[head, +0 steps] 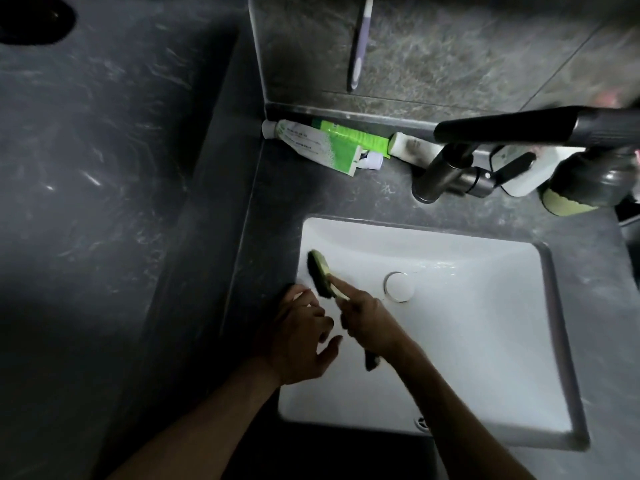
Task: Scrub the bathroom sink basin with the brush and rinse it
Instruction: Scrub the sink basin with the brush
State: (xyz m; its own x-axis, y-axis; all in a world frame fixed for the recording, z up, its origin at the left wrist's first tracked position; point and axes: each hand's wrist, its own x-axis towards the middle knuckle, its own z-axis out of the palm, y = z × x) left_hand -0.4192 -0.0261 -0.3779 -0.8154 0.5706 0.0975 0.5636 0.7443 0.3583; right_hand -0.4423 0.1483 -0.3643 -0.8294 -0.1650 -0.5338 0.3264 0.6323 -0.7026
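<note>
Right hand (367,320) grips brush (320,271) in sink (485,341); left hand (301,341) spread loose; toothpaste (325,143) lettering illegible.

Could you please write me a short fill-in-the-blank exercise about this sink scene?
The brush is gripped by the ____ hand.
Its head is at the ____ side of the sink basin.
The drain stopper is ____ in colour.
Missing words: right, left, white.

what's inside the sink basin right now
A green brush, gripped by the right hand, against the left wall of the sink basin, and a round drain stopper. The left hand rests at the left rim. Hands and forearms cover the floor beneath.
</note>
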